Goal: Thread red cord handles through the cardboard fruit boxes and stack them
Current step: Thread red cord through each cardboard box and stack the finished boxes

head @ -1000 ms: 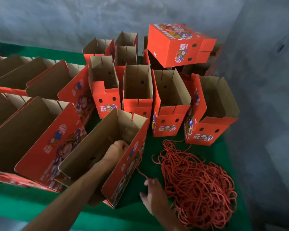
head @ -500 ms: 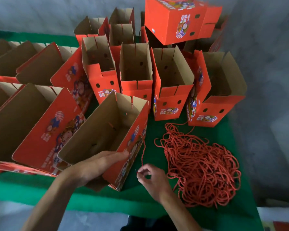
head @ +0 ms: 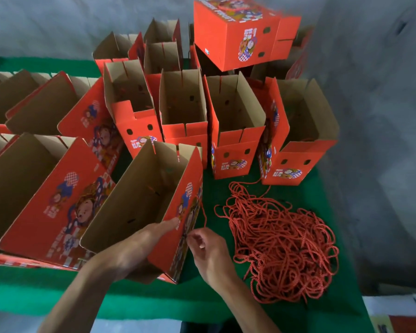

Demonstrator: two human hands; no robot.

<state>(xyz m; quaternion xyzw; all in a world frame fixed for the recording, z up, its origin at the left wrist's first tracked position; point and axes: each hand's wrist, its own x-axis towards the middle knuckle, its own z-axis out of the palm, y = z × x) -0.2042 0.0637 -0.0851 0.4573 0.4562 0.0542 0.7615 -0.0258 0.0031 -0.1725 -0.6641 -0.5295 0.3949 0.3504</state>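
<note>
The open fruit box point(head: 139, 203) is gripped at its near red wall by the left hand point(head: 132, 251). A red cord point(head: 204, 213) is pinched by the right hand point(head: 210, 255) against that wall, beside the cord pile point(head: 281, 246) on the green table point(head: 154, 304).

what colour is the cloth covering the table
Green; the table cloth shows best in the head view, along the near edge.

On the bench point(head: 154, 301), the nearest open box point(head: 139, 207) stands tilted at the front, between both hands point(head: 130, 251). Right of it lies the cord pile point(head: 281, 246). Behind runs a row of upright open boxes point(head: 233, 126), with a closed box point(head: 240, 34) perched on those farther back. More open boxes point(head: 41, 188) lean at the left.
</note>
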